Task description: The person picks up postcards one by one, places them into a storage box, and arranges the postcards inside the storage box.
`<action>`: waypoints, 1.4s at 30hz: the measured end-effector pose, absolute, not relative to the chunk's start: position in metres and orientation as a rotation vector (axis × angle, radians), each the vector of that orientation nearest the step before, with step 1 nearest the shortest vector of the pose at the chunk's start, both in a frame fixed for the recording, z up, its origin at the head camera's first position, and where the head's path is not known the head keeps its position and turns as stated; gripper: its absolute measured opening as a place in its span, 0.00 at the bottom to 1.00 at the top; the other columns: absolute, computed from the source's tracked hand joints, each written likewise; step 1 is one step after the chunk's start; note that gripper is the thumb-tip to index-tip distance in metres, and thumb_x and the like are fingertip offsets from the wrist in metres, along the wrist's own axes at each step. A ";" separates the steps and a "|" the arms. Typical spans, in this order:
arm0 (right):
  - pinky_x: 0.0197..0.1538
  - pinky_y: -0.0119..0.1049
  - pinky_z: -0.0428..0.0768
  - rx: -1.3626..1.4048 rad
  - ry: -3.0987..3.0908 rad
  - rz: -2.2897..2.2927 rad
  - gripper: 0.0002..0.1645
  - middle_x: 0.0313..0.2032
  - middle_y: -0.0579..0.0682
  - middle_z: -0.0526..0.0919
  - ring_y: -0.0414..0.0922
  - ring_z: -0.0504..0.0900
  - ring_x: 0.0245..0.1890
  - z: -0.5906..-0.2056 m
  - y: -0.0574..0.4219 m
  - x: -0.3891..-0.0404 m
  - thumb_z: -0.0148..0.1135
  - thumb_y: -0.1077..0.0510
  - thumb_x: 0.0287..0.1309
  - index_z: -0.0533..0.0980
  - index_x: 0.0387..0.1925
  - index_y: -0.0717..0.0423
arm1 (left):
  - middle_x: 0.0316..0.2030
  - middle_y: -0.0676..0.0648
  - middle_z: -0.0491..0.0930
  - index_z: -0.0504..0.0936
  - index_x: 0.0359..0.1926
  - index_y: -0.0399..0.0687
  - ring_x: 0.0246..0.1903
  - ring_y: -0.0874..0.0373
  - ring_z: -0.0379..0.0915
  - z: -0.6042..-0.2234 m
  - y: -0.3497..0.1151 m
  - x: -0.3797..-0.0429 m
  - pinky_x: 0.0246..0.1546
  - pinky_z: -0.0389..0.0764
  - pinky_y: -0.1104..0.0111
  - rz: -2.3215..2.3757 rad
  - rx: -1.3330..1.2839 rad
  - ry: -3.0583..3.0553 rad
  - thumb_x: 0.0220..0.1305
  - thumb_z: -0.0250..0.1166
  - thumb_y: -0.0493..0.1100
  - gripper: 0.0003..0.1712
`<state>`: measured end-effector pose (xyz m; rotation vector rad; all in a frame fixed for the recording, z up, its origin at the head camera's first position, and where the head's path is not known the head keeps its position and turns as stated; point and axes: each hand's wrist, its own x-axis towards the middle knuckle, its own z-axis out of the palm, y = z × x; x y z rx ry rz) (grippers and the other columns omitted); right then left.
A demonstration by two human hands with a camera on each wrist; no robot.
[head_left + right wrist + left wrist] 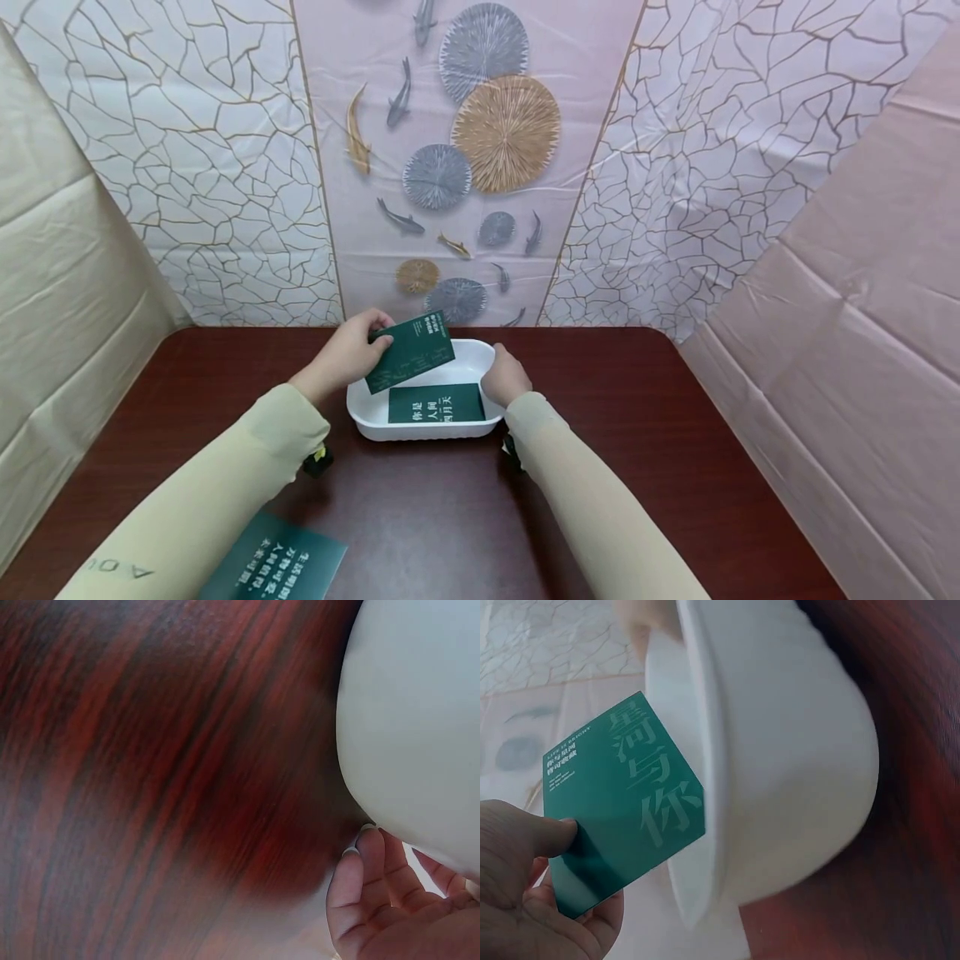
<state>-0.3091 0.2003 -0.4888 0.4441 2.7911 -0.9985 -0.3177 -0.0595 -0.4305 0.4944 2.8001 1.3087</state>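
Observation:
My left hand (348, 354) pinches a dark green card (412, 350) with white print, thumb on its face, and holds it tilted over the left part of a white plastic basin (427, 431). In the left wrist view the card's pale lettering faces the camera, close to the basin's rim. My right hand (507, 377) grips the basin's right edge; in the right wrist view its fingertips (347, 881) touch the outer wall from outside. Inside the basin lies another green card (437, 403) with large white characters.
A third green card (281, 562) lies on the dark red wood table (637, 467) near the front left, partly covered by my left sleeve (202, 492). Patterned cloth (450, 250) hangs behind the table, with plain cloth (847, 317) at both sides.

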 end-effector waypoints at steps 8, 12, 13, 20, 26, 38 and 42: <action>0.59 0.53 0.71 0.472 2.770 -1.006 0.40 0.62 0.54 0.72 0.49 0.73 0.56 -0.489 0.201 -0.310 0.58 0.65 0.62 0.56 0.73 0.48 | 0.50 0.44 0.76 0.74 0.46 0.49 0.44 0.51 0.73 -0.450 -0.039 -0.323 0.45 0.75 0.57 1.164 0.526 2.822 0.71 0.57 0.40 0.05; 0.57 0.53 0.72 0.477 2.780 -0.994 0.40 0.60 0.54 0.73 0.49 0.73 0.55 -0.489 0.200 -0.310 0.59 0.65 0.62 0.56 0.73 0.47 | 0.52 0.42 0.75 0.74 0.48 0.48 0.51 0.49 0.72 -0.454 -0.033 -0.325 0.49 0.74 0.54 1.128 0.538 2.807 0.70 0.57 0.40 0.07; 0.57 0.53 0.73 0.477 2.783 -0.993 0.40 0.59 0.54 0.73 0.49 0.74 0.55 -0.488 0.199 -0.310 0.59 0.65 0.61 0.57 0.72 0.47 | 0.53 0.42 0.75 0.74 0.49 0.47 0.52 0.49 0.72 -0.455 -0.032 -0.326 0.50 0.74 0.54 1.116 0.543 2.798 0.70 0.57 0.39 0.08; 0.54 0.53 0.75 0.474 2.800 -0.982 0.37 0.57 0.53 0.75 0.49 0.75 0.52 -0.489 0.199 -0.310 0.61 0.65 0.60 0.60 0.69 0.48 | 0.59 0.40 0.70 0.70 0.59 0.42 0.59 0.48 0.67 -0.464 -0.026 -0.331 0.55 0.72 0.53 1.024 0.574 2.722 0.65 0.57 0.33 0.21; 0.54 0.52 0.75 0.468 2.820 -0.970 0.38 0.57 0.53 0.75 0.48 0.75 0.52 -0.490 0.198 -0.310 0.60 0.65 0.60 0.60 0.70 0.48 | 0.57 0.40 0.72 0.70 0.62 0.41 0.55 0.49 0.69 -0.470 -0.023 -0.332 0.56 0.70 0.54 0.836 0.648 2.800 0.62 0.58 0.32 0.26; 0.55 0.52 0.75 0.461 2.819 -0.964 0.38 0.58 0.54 0.75 0.49 0.76 0.52 -0.487 0.198 -0.308 0.60 0.66 0.60 0.60 0.70 0.49 | 0.55 0.34 0.74 0.67 0.63 0.29 0.58 0.45 0.69 -0.481 -0.020 -0.326 0.59 0.68 0.54 0.617 0.792 2.768 0.62 0.63 0.31 0.28; 0.55 0.52 0.75 0.472 2.812 -0.978 0.38 0.58 0.53 0.75 0.49 0.75 0.53 -0.489 0.199 -0.309 0.60 0.67 0.60 0.60 0.70 0.49 | 0.54 0.34 0.74 0.69 0.61 0.27 0.57 0.44 0.68 -0.480 -0.021 -0.325 0.59 0.68 0.54 0.598 0.807 2.751 0.61 0.64 0.30 0.27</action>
